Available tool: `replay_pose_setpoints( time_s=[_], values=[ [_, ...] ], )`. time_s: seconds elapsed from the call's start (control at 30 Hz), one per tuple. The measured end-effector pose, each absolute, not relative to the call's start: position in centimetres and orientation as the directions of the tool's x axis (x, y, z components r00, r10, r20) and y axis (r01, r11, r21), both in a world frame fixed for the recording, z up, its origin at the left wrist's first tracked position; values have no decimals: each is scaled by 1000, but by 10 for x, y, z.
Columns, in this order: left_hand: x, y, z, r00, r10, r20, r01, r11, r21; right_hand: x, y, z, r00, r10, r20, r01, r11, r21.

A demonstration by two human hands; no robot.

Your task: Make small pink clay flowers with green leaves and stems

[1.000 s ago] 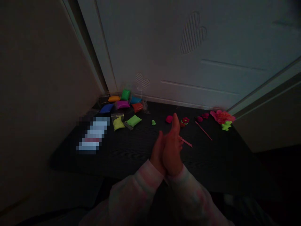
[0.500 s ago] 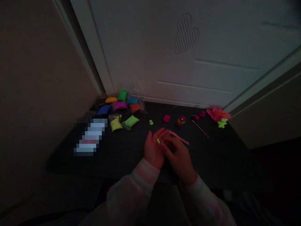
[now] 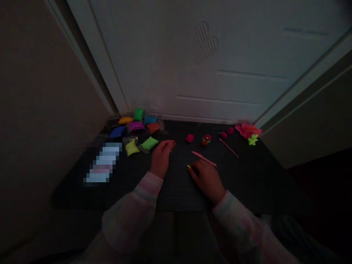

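My right hand is low over the dark table, its thumb and fingers pinched on a small yellow piece of clay. Just beyond it lies a pink plastic clay knife. Farther left, my left hand has its fingers drawn together near the light green clay packet. Its fingertips cover the spot where a small green clay lump lay, so what they hold is hidden. A pink clay lump and a small clay flower in a brown pot stand behind the hands.
Several coloured clay packets lie at the back left, with a yellow opened packet in front. A blurred white sheet or screen is at the left. At the right are a thin pink stick tool, dark pink balls and a pink flower.
My palms, pressed together at first, came apart and showed a yellow piece on the left palm. My right fingers took it, and my left hand moved left and forward over the green lump.
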State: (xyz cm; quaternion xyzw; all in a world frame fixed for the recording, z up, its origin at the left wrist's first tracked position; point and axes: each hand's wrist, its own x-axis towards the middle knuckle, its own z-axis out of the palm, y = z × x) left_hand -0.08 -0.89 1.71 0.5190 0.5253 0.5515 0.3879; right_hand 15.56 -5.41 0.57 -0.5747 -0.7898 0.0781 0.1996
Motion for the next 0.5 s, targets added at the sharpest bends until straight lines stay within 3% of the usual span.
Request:
replay_pose_setpoints(
  time_s=[0.23, 0.5],
  values=[
    [-15, 24, 11, -43, 879, 476, 499, -393, 772, 161, -59, 3, -284, 938, 199, 881, 337, -333],
    [-18, 25, -1, 80, 821, 565, 657, -469, 590, 164, -71, 6, -472, 864, 176, 858, 496, -135]
  ],
)
